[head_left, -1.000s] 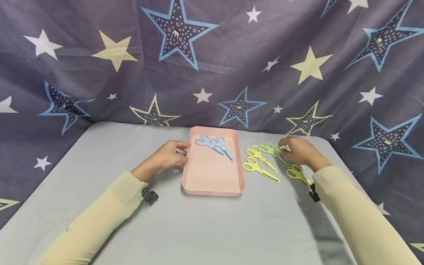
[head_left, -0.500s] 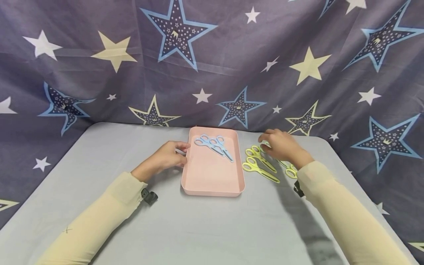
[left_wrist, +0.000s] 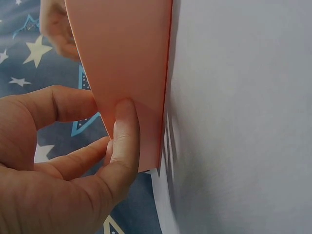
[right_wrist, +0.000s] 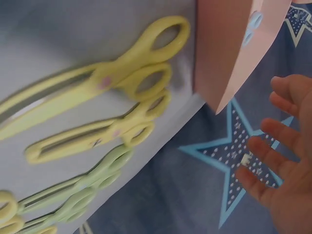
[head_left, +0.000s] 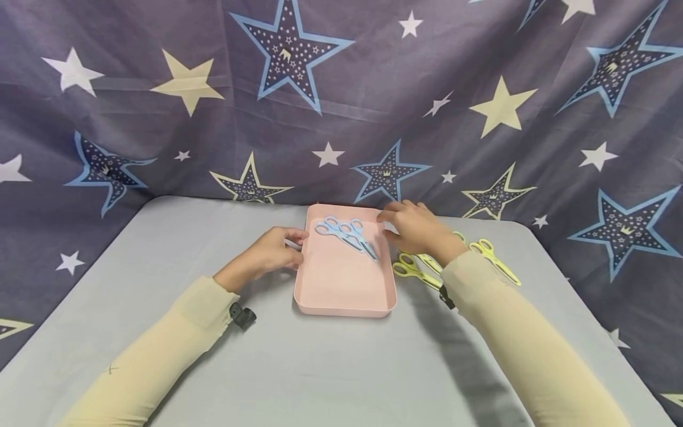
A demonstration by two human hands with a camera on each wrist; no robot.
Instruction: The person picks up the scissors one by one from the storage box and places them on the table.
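Note:
A shallow pink tray [head_left: 341, 293] lies on the table with two pairs of blue scissors, one [head_left: 333, 228] partly under the other [head_left: 365, 242]. My left hand [head_left: 269, 252] pinches its left wall, thumb [left_wrist: 126, 131] on the outer face and fingers at the rim. Over the far right corner of the tray hovers my right hand [head_left: 413, 228]; the right wrist view shows its fingers spread loosely, holding nothing. Beneath and beside that arm lie yellow scissors [right_wrist: 102, 80], smaller-looking yellow scissors [right_wrist: 114, 130] and green scissors [right_wrist: 95, 175], partly hidden in the head view.
Another pair of yellow scissors [head_left: 495, 261] lies farther right on the grey tabletop [head_left: 331, 367]. A dark curtain [head_left: 341, 118] printed with stars hangs directly behind the table.
My right hand has moved left, from above the green scissors to the tray's far right corner, uncovering the yellow scissors at the right. The left hand and the tray have stayed put.

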